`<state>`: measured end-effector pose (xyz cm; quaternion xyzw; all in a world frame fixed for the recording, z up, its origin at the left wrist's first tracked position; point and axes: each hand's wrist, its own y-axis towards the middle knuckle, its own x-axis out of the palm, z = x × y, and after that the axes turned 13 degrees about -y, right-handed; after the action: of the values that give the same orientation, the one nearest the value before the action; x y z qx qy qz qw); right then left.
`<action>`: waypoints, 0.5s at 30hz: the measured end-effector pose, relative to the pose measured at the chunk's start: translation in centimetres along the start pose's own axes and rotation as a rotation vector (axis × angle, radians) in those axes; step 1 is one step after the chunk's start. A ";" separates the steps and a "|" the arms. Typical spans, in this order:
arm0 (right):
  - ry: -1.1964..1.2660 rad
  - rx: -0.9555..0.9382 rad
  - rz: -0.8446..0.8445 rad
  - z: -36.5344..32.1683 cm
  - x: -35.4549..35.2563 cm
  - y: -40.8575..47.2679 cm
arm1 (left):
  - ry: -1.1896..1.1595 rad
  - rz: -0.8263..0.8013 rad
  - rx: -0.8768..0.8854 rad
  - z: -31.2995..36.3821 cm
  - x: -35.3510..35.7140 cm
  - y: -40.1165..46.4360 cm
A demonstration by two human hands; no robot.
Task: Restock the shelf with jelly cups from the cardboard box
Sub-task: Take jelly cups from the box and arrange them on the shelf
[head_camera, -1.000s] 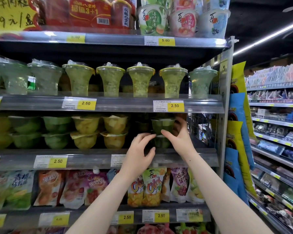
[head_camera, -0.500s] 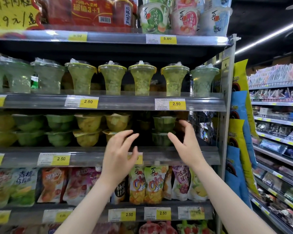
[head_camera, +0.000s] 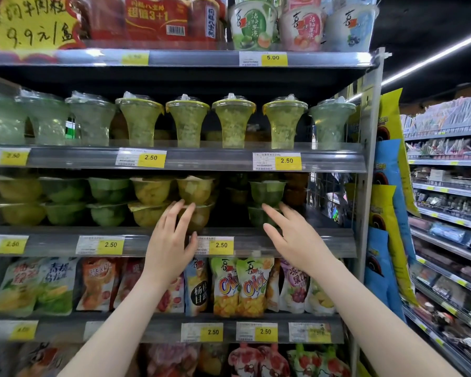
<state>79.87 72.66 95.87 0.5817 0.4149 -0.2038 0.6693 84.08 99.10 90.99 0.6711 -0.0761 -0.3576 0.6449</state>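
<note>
Green and yellow jelly cups stand two high on the middle shelf (head_camera: 297, 242). A stack of two green jelly cups (head_camera: 267, 191) stands at the right of the row, with a dark gap to its left. My right hand (head_camera: 290, 239) is in front of that stack's lower cup, fingers straight and spread, holding nothing. My left hand (head_camera: 172, 240) reaches with straight fingers to the stacked yellow jelly cups (head_camera: 196, 190), fingertips at the seam between the two. No cardboard box is in view.
Tall lidded jelly cups (head_camera: 233, 122) line the shelf above. Fruit jelly pouches (head_camera: 238, 285) hang in the row below. A metal upright (head_camera: 365, 186) ends the shelving on the right, with hanging snack bags (head_camera: 389, 202) beyond it and another aisle's shelves (head_camera: 446, 191) further right.
Both hands let go of the green stack at the right and drew back. My left hand then swung left and up to the yellow cups; my right hand stays near the green stack.
</note>
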 end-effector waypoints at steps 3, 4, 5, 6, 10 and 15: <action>0.046 -0.011 -0.049 0.0 0.2 0.4 | -0.023 0.001 0.017 -0.1 0.0 0.0; 0.055 -0.011 -0.062 -0.1 0.3 0.7 | -0.013 -0.005 0.024 -0.1 -0.1 0.0; 0.049 -0.009 -0.073 -0.2 0.5 1.2 | 0.005 -0.012 0.024 -0.1 -0.2 0.0; 0.022 -0.009 -0.078 -0.4 0.7 1.8 | 0.023 -0.018 0.018 -0.2 -0.2 0.1; -0.116 -0.018 -0.097 -1.1 1.8 4.3 | 0.042 -0.018 -0.018 -0.1 -0.3 -0.1; -0.131 -0.029 -0.275 -1.6 2.2 7.0 | 0.048 -0.024 -0.004 0.1 -0.2 0.0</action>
<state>85.88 76.27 98.45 0.4952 0.4489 -0.3252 0.6689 83.84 99.19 91.05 0.6792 -0.0517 -0.3494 0.6434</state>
